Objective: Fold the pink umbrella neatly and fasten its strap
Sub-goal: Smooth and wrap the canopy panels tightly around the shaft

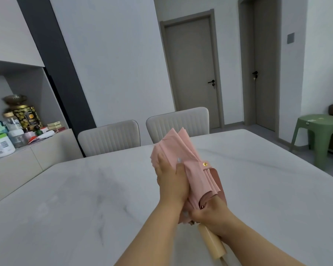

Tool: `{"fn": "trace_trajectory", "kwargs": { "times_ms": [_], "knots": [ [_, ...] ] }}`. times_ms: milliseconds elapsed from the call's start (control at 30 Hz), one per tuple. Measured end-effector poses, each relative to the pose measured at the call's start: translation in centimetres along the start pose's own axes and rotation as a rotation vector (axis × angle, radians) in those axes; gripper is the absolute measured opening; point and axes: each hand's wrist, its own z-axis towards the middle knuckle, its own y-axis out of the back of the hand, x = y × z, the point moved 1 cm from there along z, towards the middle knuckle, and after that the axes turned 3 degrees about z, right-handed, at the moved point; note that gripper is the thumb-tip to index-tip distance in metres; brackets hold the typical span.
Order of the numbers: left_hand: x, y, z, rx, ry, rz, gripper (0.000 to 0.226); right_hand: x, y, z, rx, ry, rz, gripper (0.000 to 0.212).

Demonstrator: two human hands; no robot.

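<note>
1. Partly hidden behind both hands, the pink fabric folding umbrella (188, 156) is held above the white marble-patterned table (85, 198); its shaft and ribs cannot be seen under the pleated cloth.
2. Its cream, smooth cylindrical handle (211, 241) sticks out below the right hand toward the camera, and a thin cord at its end is cut off by the bottom edge of the view.
3. The canopy is soft, matte cloth gathered in long flat pleats that fan out loosely beyond the left hand, pointed tips upward.
4. The narrow pink strap (198, 166) wraps across the bundle just right of the left thumb, ending in a small round gold snap (205, 164); whether it is fastened is hard to make out.
5. A stiffer, rounded pink flap (218, 181) shows behind the pleats, right of the strap.
6. The left hand (170, 179) curls round the middle of the bundle, thumb pressed on the cloth beside the strap.
7. The right hand (210, 214) grips the lower end of the folded canopy just above the handle, fingers wrapped round, dark red nails visible.
8. Beyond the hands stand two cream ribbed upholstered chairs (142, 135); far right of them, a green plastic stool (319, 131).
</note>
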Motion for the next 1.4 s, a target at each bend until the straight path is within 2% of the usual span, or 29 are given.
{"fn": "trace_trajectory", "kwargs": {
  "times_ms": [33, 100, 167, 233, 333, 467, 600, 767, 833, 900, 967, 1067, 1100, 1167, 1233, 1300, 1367, 1400],
  "knots": [
    [0.2, 0.1, 0.0, -0.004, 0.028, -0.094, 0.068, 0.1, 0.0, 0.0, -0.003, -0.005, -0.005, 0.022],
    [0.5, 0.3, -0.1, 0.016, 0.122, -0.22, 0.071, 0.3, 0.0, -0.2, -0.016, -0.01, -0.03, 0.005],
    [1.0, 0.7, -0.1, 0.056, 0.222, -0.331, 0.076, 0.4, 0.3, -0.4, -0.027, -0.027, -0.028, 0.005],
    [1.5, 1.0, 0.0, 0.126, 0.325, -0.482, 0.076, 0.5, 0.4, -0.5, -0.015, -0.02, 0.005, 0.021],
    [1.8, 1.3, 0.3, 0.234, 0.399, -0.686, 0.061, 0.9, 0.3, -0.7, 0.0, 0.015, 0.032, 0.037],
    [2.3, 1.0, 0.5, 0.263, 0.418, -0.775, 0.057, 1.2, 0.2, -0.7, 0.037, 0.033, 0.138, 0.049],
    [2.0, 1.0, 0.8, 0.302, 0.391, -0.717, 0.049, 1.2, 0.5, -0.6, 0.097, -0.055, 0.264, 0.054],
    [1.4, 2.5, 0.8, 0.407, 0.341, -0.599, 0.053, 1.1, 1.1, -0.5, 0.041, -0.091, 0.128, 0.046],
    [0.8, 3.5, 1.2, 0.311, 0.286, -0.504, 0.055, 1.5, 1.0, -0.7, 0.028, -0.102, 0.095, 0.038],
    [-0.1, 4.9, 2.5, 0.066, 0.196, -0.336, 0.058, 1.8, 0.8, -1.1, 0.017, -0.105, 0.054, 0.022],
    [-1.9, 6.5, 3.7, -0.117, 0.04, -0.167, 0.053, 2.4, 0.5, -1.5, 0.013, -0.085, 0.018, 0.021],
    [-4.7, 7.5, 4.9, -0.079, -0.103, -0.003, 0.032, 3.6, 0.0, -2.0, -0.002, -0.029, -0.062, 0.041],
    [-5.3, 7.5, 5.1, -0.069, -0.11, 0.07, 0.031, 4.2, -0.2, -2.2, -0.007, -0.013, -0.087, 0.048],
    [-5.9, 7.7, 5.4, -0.085, -0.132, 0.2, 0.036, 4.2, -0.3, -2.2, -0.005, -0.016, -0.078, 0.046],
    [-5.8, 7.9, 5.8, -0.059, -0.095, 0.158, 0.034, 3.8, -0.1, -2.1, 0.038, -0.058, -0.047, 0.032],
    [-6.1, 8.4, 6.0, 0.035, -0.003, -0.008, 0.028, 3.0, 0.3, -1.9, 0.042, -0.088, 0.004, 0.022],
    [-6.3, 9.0, 6.1, 0.099, 0.079, -0.189, 0.019, 2.5, 0.7, -1.6, 0.03, -0.089, 0.05, 0.039],
    [-6.4, 9.3, 6.1, 0.094, 0.116, -0.269, 0.017, 2.2, 0.7, -1.5, 0.018, -0.089, 0.075, 0.041]
  ]
}}
